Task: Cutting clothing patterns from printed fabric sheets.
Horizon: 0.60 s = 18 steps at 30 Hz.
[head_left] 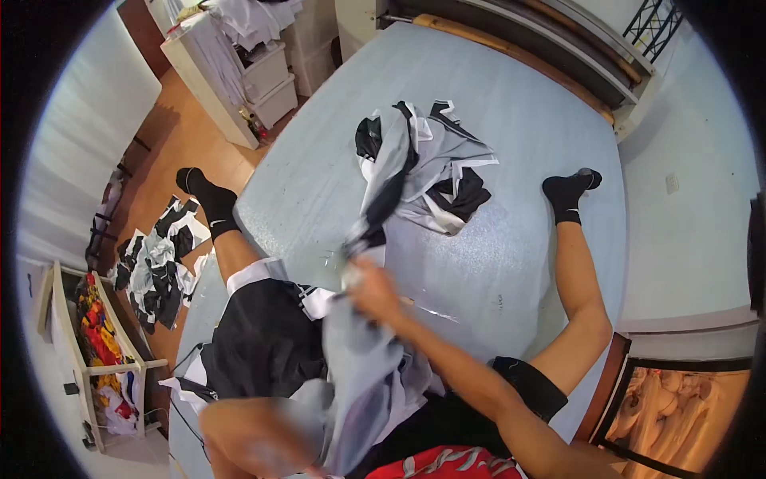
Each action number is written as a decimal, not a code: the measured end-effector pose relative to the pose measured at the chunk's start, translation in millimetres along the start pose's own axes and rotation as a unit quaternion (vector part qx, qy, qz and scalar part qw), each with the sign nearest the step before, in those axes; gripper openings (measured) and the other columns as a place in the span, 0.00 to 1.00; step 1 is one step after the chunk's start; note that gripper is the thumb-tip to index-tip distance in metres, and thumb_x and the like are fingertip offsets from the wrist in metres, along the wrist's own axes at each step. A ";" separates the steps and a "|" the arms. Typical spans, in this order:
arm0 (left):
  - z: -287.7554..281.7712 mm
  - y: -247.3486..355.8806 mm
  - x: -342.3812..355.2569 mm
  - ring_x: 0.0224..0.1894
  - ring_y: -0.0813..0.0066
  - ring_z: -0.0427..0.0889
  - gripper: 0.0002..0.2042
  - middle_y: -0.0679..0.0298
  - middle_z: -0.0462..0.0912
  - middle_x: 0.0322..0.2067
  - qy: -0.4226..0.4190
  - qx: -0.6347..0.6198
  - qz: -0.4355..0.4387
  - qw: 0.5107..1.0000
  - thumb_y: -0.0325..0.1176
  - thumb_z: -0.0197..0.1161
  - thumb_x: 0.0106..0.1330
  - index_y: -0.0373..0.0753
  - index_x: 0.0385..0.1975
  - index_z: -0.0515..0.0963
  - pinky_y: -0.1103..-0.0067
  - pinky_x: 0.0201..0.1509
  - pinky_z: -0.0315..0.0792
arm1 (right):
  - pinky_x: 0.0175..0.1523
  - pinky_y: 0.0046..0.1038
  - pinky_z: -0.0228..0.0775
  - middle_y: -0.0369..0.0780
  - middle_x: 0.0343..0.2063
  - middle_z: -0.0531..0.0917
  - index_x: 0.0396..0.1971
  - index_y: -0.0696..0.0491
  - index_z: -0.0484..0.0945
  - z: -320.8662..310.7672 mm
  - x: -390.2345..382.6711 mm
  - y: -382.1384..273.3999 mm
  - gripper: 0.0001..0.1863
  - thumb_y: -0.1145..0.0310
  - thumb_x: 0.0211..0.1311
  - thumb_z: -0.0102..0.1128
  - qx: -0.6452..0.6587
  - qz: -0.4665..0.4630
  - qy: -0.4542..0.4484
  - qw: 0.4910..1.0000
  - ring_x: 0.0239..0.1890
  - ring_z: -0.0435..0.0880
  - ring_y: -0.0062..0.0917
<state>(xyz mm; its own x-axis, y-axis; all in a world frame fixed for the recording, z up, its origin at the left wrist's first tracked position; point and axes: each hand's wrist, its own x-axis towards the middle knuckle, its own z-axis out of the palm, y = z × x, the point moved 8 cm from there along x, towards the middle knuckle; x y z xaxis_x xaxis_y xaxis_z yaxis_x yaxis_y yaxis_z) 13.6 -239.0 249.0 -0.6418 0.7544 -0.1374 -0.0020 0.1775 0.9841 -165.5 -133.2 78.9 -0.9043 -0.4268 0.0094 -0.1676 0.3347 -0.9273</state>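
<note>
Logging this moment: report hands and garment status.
Right hand gripping the grey garment over the lap. Left hand blurred at lower edge, grip unclear. More grey and black garments heaped on the bed ahead.

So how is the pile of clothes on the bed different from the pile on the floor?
The bed pile lies on the pale blue mattress between the person's legs, and a garment lifted by the right hand trails up from it. The floor pile lies on the wooden floor, out of either hand's reach. Both are grey, black and white.
</note>
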 end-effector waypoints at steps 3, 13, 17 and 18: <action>-66.5 6.3 -16.9 0.57 0.60 0.82 0.43 0.47 0.78 0.60 0.233 -0.026 -0.043 0.971 0.50 0.77 0.59 0.26 0.67 0.68 0.69 0.63 0.73 | 0.57 0.42 0.74 0.50 0.48 0.85 0.58 0.58 0.76 69.6 -127.5 -100.0 0.26 0.62 0.61 0.66 0.150 -0.178 -0.312 0.921 0.51 0.84 0.43; -113.5 -188.6 17.4 0.37 0.44 0.85 0.25 0.48 0.85 0.33 0.300 0.510 -0.400 0.700 0.43 0.72 0.56 0.34 0.50 0.79 0.57 0.45 0.77 | 0.69 0.39 0.67 0.48 0.59 0.81 0.62 0.55 0.76 -43.2 5.6 28.0 0.29 0.58 0.65 0.66 -0.084 -0.049 -0.092 0.991 0.63 0.78 0.42; -38.9 -129.9 -15.8 0.27 0.52 0.83 0.08 0.53 0.82 0.21 0.039 0.419 -0.302 0.856 0.34 0.63 0.57 0.38 0.20 0.80 0.58 0.31 0.73 | 0.71 0.42 0.64 0.48 0.60 0.78 0.61 0.55 0.76 -109.4 74.6 53.6 0.28 0.71 0.58 0.65 -0.219 -0.142 0.040 0.965 0.65 0.74 0.45; 14.3 -110.5 -29.8 0.26 0.53 0.82 0.10 0.54 0.80 0.21 -0.112 0.250 -0.254 0.927 0.38 0.64 0.59 0.37 0.23 0.80 0.59 0.31 0.73 | 0.71 0.42 0.64 0.47 0.59 0.78 0.58 0.54 0.78 -127.5 88.1 61.0 0.25 0.72 0.58 0.64 -0.229 -0.135 0.065 0.962 0.64 0.74 0.45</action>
<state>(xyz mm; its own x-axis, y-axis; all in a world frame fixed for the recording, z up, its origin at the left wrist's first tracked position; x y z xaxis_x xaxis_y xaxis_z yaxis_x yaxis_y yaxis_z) 43.9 -272.1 142.7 -0.4794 0.5955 -0.6447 0.1314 0.7750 0.6181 -305.4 -43.3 70.8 -0.8398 -0.4516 0.3014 -0.5320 0.5736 -0.6228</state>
